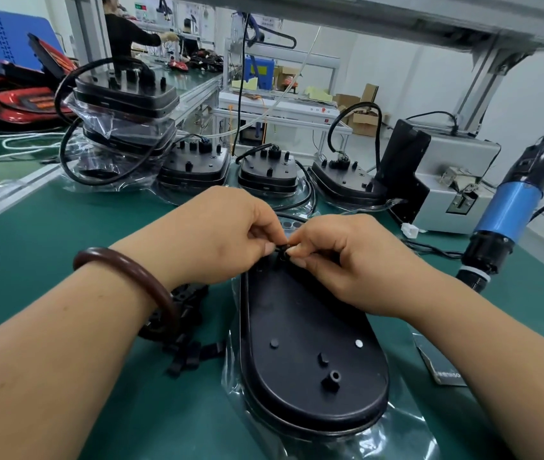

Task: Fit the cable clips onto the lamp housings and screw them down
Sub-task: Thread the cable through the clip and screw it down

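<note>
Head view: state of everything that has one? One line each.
Left hand: pinches the cable clip.
Right hand: pinches the same clip.
Cable clip: held at the far end of the lamp housing, no screw visible.
Lamp housing: lies flat, back up, on a plastic bag.
Spare clips: loose pile left of the housing.
Screwdriver: hangs at right, unheld.
Other housings: stacked at the back, cables attached.

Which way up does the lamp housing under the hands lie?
The lamp housing lies back up, flat on a clear bag: its black rear with moulded bosses faces the camera. The lens side is hidden.
</note>
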Demonstrator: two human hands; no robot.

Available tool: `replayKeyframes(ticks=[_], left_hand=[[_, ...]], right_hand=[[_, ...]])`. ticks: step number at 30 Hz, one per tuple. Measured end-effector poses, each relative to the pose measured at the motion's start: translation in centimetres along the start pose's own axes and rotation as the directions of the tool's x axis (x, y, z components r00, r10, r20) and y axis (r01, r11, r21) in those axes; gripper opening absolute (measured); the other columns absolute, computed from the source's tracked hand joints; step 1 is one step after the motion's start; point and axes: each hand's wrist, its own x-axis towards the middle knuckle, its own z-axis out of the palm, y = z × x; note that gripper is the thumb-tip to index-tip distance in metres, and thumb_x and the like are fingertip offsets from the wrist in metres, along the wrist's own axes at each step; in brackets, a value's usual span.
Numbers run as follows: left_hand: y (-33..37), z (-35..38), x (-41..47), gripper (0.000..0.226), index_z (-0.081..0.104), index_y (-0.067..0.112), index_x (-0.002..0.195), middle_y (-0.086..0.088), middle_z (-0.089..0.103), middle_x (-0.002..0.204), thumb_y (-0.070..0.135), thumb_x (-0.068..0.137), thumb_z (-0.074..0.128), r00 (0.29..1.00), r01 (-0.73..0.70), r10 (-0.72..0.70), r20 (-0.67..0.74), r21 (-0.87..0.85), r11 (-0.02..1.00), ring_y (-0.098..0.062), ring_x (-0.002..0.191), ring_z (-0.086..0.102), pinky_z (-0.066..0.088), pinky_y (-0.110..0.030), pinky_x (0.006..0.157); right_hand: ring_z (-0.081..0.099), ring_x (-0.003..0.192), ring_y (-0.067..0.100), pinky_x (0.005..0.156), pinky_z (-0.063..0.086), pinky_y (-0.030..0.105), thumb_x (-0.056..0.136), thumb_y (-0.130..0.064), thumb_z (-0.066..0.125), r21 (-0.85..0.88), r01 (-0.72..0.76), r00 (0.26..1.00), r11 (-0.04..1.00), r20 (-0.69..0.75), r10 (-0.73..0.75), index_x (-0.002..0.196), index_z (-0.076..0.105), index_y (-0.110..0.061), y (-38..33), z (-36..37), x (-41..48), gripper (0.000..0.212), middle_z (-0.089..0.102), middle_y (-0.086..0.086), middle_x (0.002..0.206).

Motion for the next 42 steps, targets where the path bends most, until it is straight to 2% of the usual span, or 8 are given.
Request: replayKeyframes(ticks=[5, 9, 12, 15, 20, 25, 34, 42], left_hand=[[-0.4, 0.2, 0.1, 0.025, 0.07, 0.033, 0.097, 0.013, 0.072, 0.091, 0.012, 0.084, 0.067, 0.997, 0.015, -0.007, 0.071, -0.125, 0.992, 0.006, 0.082, 0.064, 0.048, -0.011, 0.084], [-0.9, 0.4, 0.3, 0.019, 0.071, 0.033, 0.097, 0.018, 0.066, 0.07, 0.018, 0.087, 0.065, 0.999, 0.025, -0.019, 0.045, -0.143, 0.989, 0.01, 0.065, 0.058, 0.042, -0.001, 0.066], [-1.1, 0.5, 0.4, 0.019, 0.069, 0.036, 0.097, 0.018, 0.061, 0.065, 0.021, 0.089, 0.062, 0.998, 0.036, -0.029, 0.047, -0.16, 0.986, 0.009, 0.063, 0.056, 0.039, 0.0, 0.062], [-1.1, 0.7, 0.3, 0.018, 0.067, 0.038, 0.099, 0.019, 0.065, 0.081, 0.023, 0.089, 0.062, 0.998, 0.014, -0.006, 0.065, -0.108, 0.994, 0.01, 0.074, 0.057, 0.041, -0.002, 0.069], [-1.3, 0.9, 0.3, 0.019, 0.064, 0.035, 0.103, 0.016, 0.068, 0.098, 0.021, 0.091, 0.059, 0.994, 0.029, -0.012, 0.107, -0.158, 0.987, 0.002, 0.092, 0.06, 0.044, -0.014, 0.089], [-1.6, 0.6, 0.4, 0.018, 0.06, 0.044, 0.09, 0.016, 0.064, 0.082, 0.027, 0.092, 0.057, 0.993, 0.042, -0.023, 0.118, -0.167, 0.985, -0.001, 0.08, 0.059, 0.043, -0.014, 0.077], [-2.1, 0.7, 0.9, 0.02, 0.066, 0.041, 0.079, 0.017, 0.06, 0.063, 0.023, 0.088, 0.064, 0.996, 0.042, -0.023, 0.083, -0.24, 0.97, 0.006, 0.061, 0.051, 0.039, -0.006, 0.062], [-1.4, 0.2, 0.4, 0.011, 0.07, 0.036, 0.09, 0.015, 0.069, 0.079, 0.028, 0.083, 0.065, 0.998, -0.023, 0.031, 0.06, -0.13, 0.991, 0.006, 0.075, 0.06, 0.045, -0.007, 0.07]], right_hand=[[0.052, 0.066, 0.015, 0.064, 0.045, 0.026, 0.084, -0.013, 0.068, -0.039, 0.037, 0.999, 0.999, -0.022, -0.038, 0.077, 0.067, -0.001, -0.3, 0.2, 0.0, 0.014, 0.066, 0.008, 0.078], [0.043, 0.06, 0.004, 0.06, 0.036, 0.017, 0.083, -0.016, 0.071, 0.002, -0.038, 0.999, 0.999, -0.033, 0.038, 0.077, 0.068, -0.006, -0.1, 0.5, 0.3, 0.012, 0.067, 0.002, 0.075], [0.052, 0.063, 0.01, 0.061, 0.042, 0.024, 0.084, -0.013, 0.072, 0.056, -0.072, 0.996, 0.996, -0.047, 0.075, 0.078, 0.069, -0.008, 0.1, 0.7, 0.3, 0.008, 0.068, 0.004, 0.076], [0.057, 0.066, 0.015, 0.062, 0.045, 0.03, 0.084, -0.015, 0.069, 0.044, -0.078, 0.995, 0.996, -0.058, 0.081, 0.079, 0.069, -0.009, 0.2, 0.6, 0.2, 0.008, 0.067, 0.003, 0.073], [0.047, 0.057, -0.003, 0.056, 0.034, 0.011, 0.086, -0.015, 0.067, -0.043, -0.095, 0.993, 0.995, -0.074, 0.092, 0.081, 0.066, -0.015, 0.2, 0.8, 0.3, 0.005, 0.051, -0.016, 0.06], [0.046, 0.055, 0.014, 0.052, 0.037, 0.025, 0.087, -0.014, 0.067, 0.043, -0.149, 0.98, 0.988, -0.126, 0.153, 0.079, 0.066, -0.018, 0.4, 1.1, 0.3, 0.009, 0.058, -0.006, 0.061], [0.048, 0.053, 0.001, 0.052, 0.032, 0.011, 0.087, -0.013, 0.068, 0.091, -0.151, 0.984, 0.984, -0.085, 0.159, 0.077, 0.068, -0.018, 0.4, 0.9, 0.2, 0.011, 0.052, -0.024, 0.057], [0.041, 0.048, 0.005, 0.049, 0.031, 0.011, 0.086, -0.017, 0.069, 0.209, -0.183, 0.972, 0.961, -0.109, 0.209, 0.074, 0.065, -0.026, 0.3, 1.1, -0.1, 0.016, 0.052, -0.019, 0.055]])
